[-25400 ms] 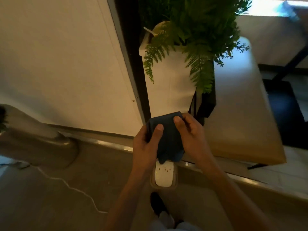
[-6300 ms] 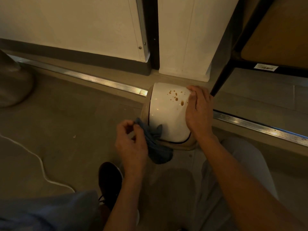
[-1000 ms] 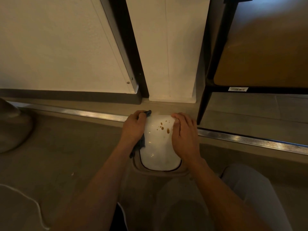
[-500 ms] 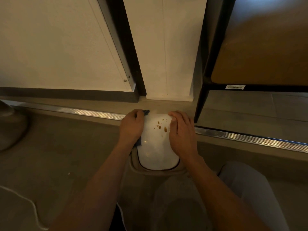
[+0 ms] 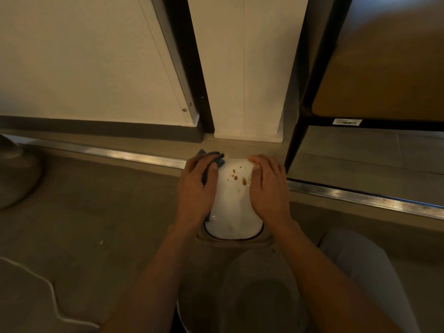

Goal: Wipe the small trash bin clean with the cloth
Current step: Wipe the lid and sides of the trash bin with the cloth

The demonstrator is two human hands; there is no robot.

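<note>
A small white trash bin (image 5: 232, 207) stands on the floor below me, its domed lid spotted with brown stains near the far edge. My left hand (image 5: 197, 188) grips a dark blue cloth (image 5: 211, 157) and presses it against the bin's left side; most of the cloth is hidden under the palm. My right hand (image 5: 270, 186) lies over the bin's right side with its fingers curved around the lid's far right edge, just beside the stains.
A metal floor strip (image 5: 360, 195) runs behind the bin. A white planter base (image 5: 247, 92) and a black-framed bench leg (image 5: 294, 145) stand close behind. A white cable (image 5: 48, 294) lies lower left, a grey rounded object (image 5: 14, 179) far left. My knee (image 5: 365, 272) is lower right.
Both hands stay on the bin's sides over the last second. The left hand with the cloth has slid slightly along the left side; the stains remain on the lid.
</note>
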